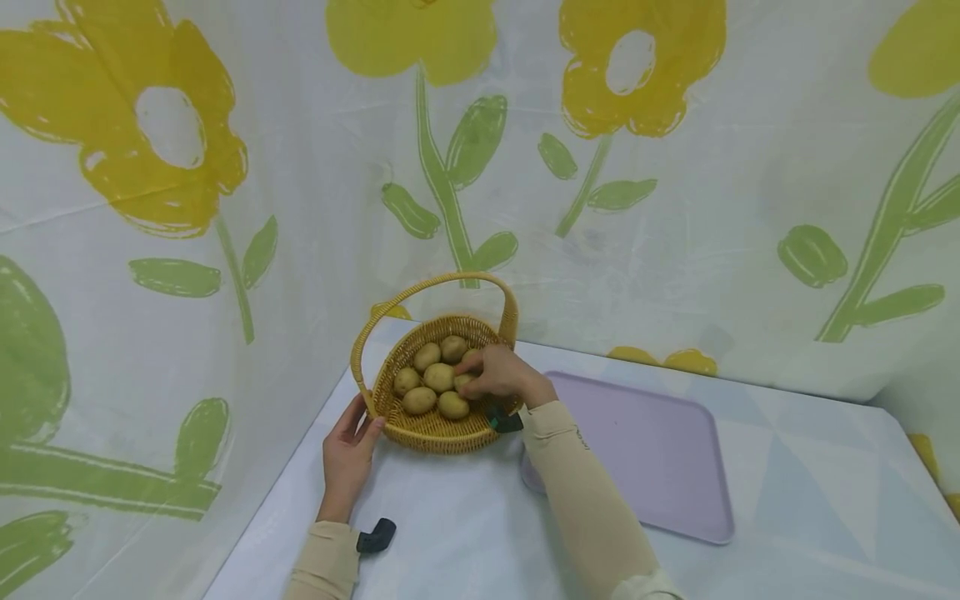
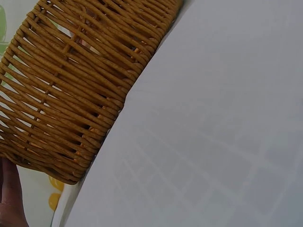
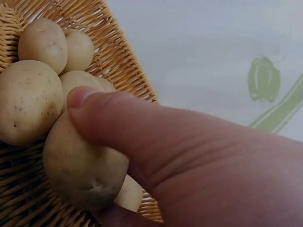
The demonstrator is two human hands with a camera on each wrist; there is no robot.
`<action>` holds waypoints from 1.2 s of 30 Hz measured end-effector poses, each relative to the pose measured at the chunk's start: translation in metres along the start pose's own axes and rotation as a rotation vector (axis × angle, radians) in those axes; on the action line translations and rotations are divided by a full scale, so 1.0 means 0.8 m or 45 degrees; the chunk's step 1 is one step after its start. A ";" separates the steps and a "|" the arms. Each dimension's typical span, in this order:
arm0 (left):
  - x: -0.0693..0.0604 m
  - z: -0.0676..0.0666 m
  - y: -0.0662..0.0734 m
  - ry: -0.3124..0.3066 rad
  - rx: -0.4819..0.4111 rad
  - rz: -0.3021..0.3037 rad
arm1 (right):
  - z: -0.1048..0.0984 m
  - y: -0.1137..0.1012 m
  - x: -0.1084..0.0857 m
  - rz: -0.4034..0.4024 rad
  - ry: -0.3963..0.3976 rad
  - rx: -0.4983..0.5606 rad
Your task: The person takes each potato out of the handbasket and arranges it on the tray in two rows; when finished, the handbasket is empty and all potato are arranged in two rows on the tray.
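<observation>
A wicker basket with a tall arched handle stands on the table and holds several potatoes. At its left side my left hand grips the rim near the foot of the handle, thumb toward the front. The left wrist view shows the woven wall close up, with part of that hand at its edge. Inside the basket, my right hand holds a potato between thumb and fingers. Its fingertips are mostly hidden behind the potato.
A light purple tray lies to the right of the basket, partly under my right forearm. The white and pale blue tablecloth covers the table. Behind and at the left hangs a flower-printed curtain, close to the basket.
</observation>
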State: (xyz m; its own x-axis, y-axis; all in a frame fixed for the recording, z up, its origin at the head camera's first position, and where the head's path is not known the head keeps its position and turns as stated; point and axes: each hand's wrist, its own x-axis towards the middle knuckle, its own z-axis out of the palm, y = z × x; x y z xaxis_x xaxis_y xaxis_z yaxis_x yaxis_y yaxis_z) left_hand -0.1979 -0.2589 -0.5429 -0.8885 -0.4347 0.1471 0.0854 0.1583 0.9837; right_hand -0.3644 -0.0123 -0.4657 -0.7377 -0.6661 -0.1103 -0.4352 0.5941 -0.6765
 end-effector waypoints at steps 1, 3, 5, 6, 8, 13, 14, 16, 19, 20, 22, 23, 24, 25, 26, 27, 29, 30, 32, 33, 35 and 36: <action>0.000 0.000 0.000 0.003 0.001 0.003 | 0.000 0.000 0.000 0.000 0.008 0.005; -0.001 0.000 0.000 0.005 0.000 0.009 | 0.000 -0.001 -0.001 -0.004 0.022 0.020; -0.001 0.000 0.000 0.008 0.007 0.018 | 0.000 -0.002 -0.002 -0.014 0.030 0.039; -0.001 0.000 0.000 0.010 0.005 0.022 | -0.001 -0.002 -0.003 -0.019 0.035 0.054; -0.001 0.000 0.000 0.014 0.004 0.030 | -0.001 -0.004 -0.005 -0.028 0.043 0.091; -0.001 0.001 -0.001 0.020 -0.009 0.035 | -0.004 -0.010 -0.006 -0.056 0.082 0.174; -0.001 0.001 -0.001 0.021 -0.013 0.036 | -0.004 -0.012 -0.006 -0.061 0.093 0.189; 0.000 0.001 -0.001 0.022 -0.016 0.037 | -0.005 -0.013 -0.006 -0.063 0.113 0.213; 0.001 0.001 -0.003 0.025 -0.019 0.042 | -0.007 -0.016 -0.005 -0.059 0.133 0.214; 0.001 0.001 -0.003 0.024 -0.018 0.041 | -0.008 -0.017 -0.005 -0.052 0.135 0.209; 0.001 0.001 -0.004 0.022 -0.017 0.038 | -0.009 -0.018 -0.006 -0.050 0.136 0.202; 0.000 0.001 -0.004 0.020 -0.014 0.036 | -0.010 -0.019 -0.006 -0.047 0.137 0.202; 0.000 0.001 -0.004 0.017 -0.008 0.034 | -0.010 -0.019 -0.007 -0.046 0.136 0.212; 0.000 0.001 -0.004 0.016 -0.004 0.029 | -0.011 -0.020 -0.008 -0.046 0.136 0.224; 0.000 0.001 -0.003 0.014 -0.002 0.025 | -0.012 -0.021 -0.010 -0.047 0.137 0.237; 0.000 0.001 -0.003 0.012 0.002 0.021 | -0.013 -0.022 -0.011 -0.050 0.138 0.251; -0.001 0.001 -0.001 0.010 0.003 0.011 | -0.015 -0.024 -0.014 -0.053 0.135 0.276; -0.001 0.000 0.000 0.008 0.000 0.006 | -0.016 -0.025 -0.015 -0.058 0.137 0.284; -0.001 0.000 0.001 0.008 -0.012 0.000 | -0.019 -0.026 -0.018 -0.066 0.142 0.278; -0.001 0.000 0.001 0.008 -0.022 -0.004 | -0.020 -0.027 -0.019 -0.072 0.146 0.273; -0.002 -0.001 0.003 0.008 -0.032 -0.006 | -0.023 -0.029 -0.022 -0.083 0.156 0.264; -0.002 -0.001 0.003 0.009 -0.036 -0.005 | -0.025 -0.030 -0.024 -0.091 0.170 0.252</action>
State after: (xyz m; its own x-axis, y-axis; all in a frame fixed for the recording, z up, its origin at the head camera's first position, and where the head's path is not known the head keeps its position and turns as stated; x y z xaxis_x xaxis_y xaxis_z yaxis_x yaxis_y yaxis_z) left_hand -0.1961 -0.2585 -0.5403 -0.8856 -0.4416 0.1442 0.0950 0.1316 0.9867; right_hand -0.3499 -0.0050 -0.4329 -0.7761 -0.6298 0.0314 -0.3887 0.4387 -0.8102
